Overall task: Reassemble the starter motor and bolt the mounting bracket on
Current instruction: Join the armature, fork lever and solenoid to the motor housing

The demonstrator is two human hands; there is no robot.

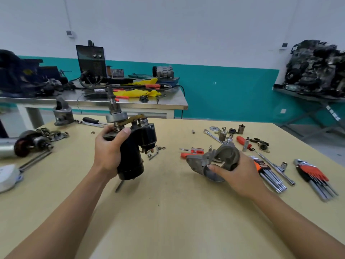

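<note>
Grey housing (220,159), gripped by the right hand (240,174) beside the left hand's (107,152) clasped motor (134,146), may jam on its shaft (112,101) if tilted.

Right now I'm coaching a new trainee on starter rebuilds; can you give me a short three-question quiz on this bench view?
1. True or false: the left hand holds the black starter motor body with its shaft pointing up.
2. What does the right hand hold?
3. The hex key sets lie: A) left of the motor, B) right of the right hand, C) on the far table.

Key: 1 true; 2 the grey mounting bracket housing; 3 B.
</note>
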